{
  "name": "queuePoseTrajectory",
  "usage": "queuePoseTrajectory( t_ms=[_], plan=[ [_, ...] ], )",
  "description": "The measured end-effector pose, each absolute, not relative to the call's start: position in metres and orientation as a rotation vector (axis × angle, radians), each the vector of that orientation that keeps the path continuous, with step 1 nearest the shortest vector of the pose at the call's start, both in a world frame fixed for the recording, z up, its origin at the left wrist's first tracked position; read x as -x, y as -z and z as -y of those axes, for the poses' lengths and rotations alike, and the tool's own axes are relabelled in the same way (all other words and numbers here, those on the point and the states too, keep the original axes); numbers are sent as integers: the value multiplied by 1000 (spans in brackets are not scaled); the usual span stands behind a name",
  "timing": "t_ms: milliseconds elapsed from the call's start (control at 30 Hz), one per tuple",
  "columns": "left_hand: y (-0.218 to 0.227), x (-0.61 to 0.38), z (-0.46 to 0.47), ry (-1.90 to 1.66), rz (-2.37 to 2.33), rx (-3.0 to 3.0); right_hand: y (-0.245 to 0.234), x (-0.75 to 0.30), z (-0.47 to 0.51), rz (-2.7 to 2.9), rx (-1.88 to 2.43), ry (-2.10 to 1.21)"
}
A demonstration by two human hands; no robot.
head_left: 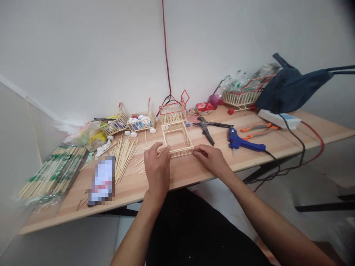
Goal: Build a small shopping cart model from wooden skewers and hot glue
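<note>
Aligning near edge of stick frame, by appearance. Frame sits on tabletop, between both hands. Left hand: fingers part-curled at near left corner; cannot tell whether grip has firm hold. Right hand: thumb and fingertips pinched together on near right corner. Next move probably calls for square corners, level rail, light pressure only. Glue gun lies to right, untouched; loose sticks lie to left.

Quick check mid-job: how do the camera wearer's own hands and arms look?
Left hand and right hand: ungloved, no ring or watch visible. Both forearms bare, no sleeves in view. Plain black clothing shows between them.
</note>
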State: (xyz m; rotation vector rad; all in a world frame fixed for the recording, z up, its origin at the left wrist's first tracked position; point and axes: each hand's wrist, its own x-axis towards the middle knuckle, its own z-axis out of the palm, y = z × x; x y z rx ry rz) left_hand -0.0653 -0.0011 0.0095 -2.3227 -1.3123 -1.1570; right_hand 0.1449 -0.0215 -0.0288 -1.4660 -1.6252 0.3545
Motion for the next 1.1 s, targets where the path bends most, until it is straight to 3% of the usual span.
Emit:
queuePoseTrajectory(
  t_ms=[567,1100],
  plan=[
    [1,53,-7,1082,1054,2299,27,-144,21,1618,1461,-373],
    [1,49,-3,1038,1122,2299,31,-145,20,1634,1447,-333]
  ],
)
